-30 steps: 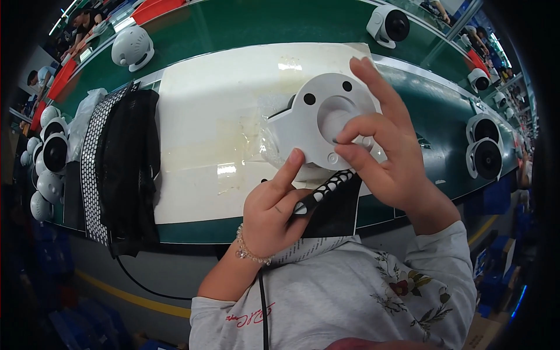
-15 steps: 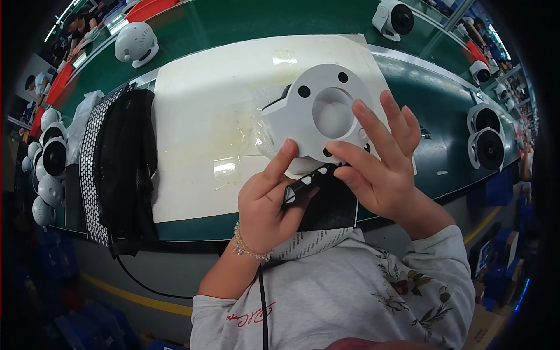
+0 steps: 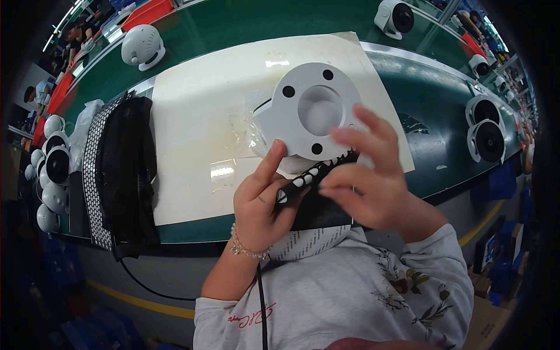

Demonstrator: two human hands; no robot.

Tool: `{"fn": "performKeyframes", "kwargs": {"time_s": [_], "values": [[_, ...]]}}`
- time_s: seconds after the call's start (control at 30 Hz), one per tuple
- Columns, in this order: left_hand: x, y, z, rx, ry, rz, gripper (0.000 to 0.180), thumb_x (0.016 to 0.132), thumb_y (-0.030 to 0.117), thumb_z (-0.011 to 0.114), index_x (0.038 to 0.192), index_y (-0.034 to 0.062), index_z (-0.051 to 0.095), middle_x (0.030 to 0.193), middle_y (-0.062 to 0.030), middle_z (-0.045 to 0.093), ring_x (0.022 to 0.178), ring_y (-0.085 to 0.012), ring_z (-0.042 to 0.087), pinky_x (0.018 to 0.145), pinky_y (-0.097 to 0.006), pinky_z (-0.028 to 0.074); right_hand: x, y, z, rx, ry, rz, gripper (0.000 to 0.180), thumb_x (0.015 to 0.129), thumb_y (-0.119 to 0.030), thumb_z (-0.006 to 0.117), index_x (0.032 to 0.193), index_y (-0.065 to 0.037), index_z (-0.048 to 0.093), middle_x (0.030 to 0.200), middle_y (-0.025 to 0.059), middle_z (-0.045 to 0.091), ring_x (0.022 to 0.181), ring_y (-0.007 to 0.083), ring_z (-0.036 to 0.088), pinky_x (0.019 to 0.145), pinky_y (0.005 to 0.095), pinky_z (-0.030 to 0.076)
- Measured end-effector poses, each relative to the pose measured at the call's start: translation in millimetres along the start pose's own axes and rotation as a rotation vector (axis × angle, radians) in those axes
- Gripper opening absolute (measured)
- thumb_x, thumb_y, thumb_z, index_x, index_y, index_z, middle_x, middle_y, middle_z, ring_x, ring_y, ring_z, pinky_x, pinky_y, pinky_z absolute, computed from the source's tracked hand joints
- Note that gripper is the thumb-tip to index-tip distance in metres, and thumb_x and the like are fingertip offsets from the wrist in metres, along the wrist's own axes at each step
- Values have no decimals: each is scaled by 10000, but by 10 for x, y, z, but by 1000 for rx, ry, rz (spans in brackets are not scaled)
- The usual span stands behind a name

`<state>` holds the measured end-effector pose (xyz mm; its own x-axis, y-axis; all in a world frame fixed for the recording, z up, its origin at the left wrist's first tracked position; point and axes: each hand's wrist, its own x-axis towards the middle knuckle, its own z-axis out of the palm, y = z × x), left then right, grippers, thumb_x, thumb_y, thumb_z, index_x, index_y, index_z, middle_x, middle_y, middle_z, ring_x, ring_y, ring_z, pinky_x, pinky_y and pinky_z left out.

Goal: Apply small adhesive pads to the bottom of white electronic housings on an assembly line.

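Observation:
A white appliance base (image 3: 274, 119) with a round hollow lies bottom up on the pale sheet in front of me. Several black round pads (image 3: 317, 149) are on its flat face. My left hand (image 3: 259, 201) is closed on a black sheet of adhesive pads (image 3: 303, 184) with bare white spots. One of that hand's digits points up against the base's near edge. My right hand (image 3: 379, 175) hovers over the base's near right side, blurred, its fingers apart. The thumb is by the pad sheet; I see nothing held. It hides part of the base's rim.
A pale board (image 3: 192, 146) covers the middle of the green bench (image 3: 233, 26). Black fabric and mesh (image 3: 125, 169) lie at its left. White fans or cameras stand left (image 3: 57, 163), far left (image 3: 143, 46), far right (image 3: 395, 17) and right (image 3: 489, 143). People work beyond.
My right hand has moved slightly down and its index finger has lifted off the pad at the base's near edge. The base appears shifted slightly left; my left hand still holds the sheet.

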<state>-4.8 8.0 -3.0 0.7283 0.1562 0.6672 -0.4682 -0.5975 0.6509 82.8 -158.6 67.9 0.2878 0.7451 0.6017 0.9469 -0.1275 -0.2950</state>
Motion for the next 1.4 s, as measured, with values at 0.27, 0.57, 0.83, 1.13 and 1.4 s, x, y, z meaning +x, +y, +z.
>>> {"fn": "performKeyframes", "kwargs": {"time_s": [0.27, 0.57, 0.83, 1.13, 1.4], "values": [[24, -7, 18, 24, 37, 18, 234, 589, -43, 696, 723, -31, 504, 1228, -247, 452, 603, -192, 595, 548, -259, 472, 18, 282, -123, -16, 138, 280, 76, 748, -119, 614, 808, -73, 619, 1247, 118, 449, 1230, 326, 313, 989, 423, 230], [36, 4, 26, 59, 14, 19, 241, 581, -43, 701, 728, -33, 510, 1218, -246, 462, 610, -199, 600, 541, -260, 469, -17, 101, -342, -704, -137, -39, 247, 744, -186, 614, 981, -117, 637, 1244, 93, 479, 1230, 310, 320, 1001, 412, 171], [11, -28, 13, 51, 15, 58, 257, 572, -36, 703, 772, -25, 542, 1230, -246, 449, 712, -220, 619, 566, -273, 489, 581, 238, -460, -607, -66, -4, 298, 805, -290, 558, 1033, -105, 607, 1292, 78, 426, 1229, 299, 319, 1005, 400, 191], [-61, -10, -263, -75, -3, -17, 184, 624, -21, 710, 727, -14, 558, 1251, -223, 437, 830, -239, 617, 571, -256, 494, 1372, 1019, -252, 545, -417, 505, 280, 775, -178, 636, 994, -15, 571, 840, 15, 591, 731, 50, 540, 630, 181, 433], [-74, -50, -511, -165, 28, -180, 190, 624, -32, 699, 718, -9, 535, 1139, -185, 535, 805, -231, 616, 617, -272, 491, 1759, 2300, 813, -494, 89, 159, 149, 743, -180, 601, 801, -47, 567, 798, 108, 558, 765, 292, 543, 663, 372, 430]]}}
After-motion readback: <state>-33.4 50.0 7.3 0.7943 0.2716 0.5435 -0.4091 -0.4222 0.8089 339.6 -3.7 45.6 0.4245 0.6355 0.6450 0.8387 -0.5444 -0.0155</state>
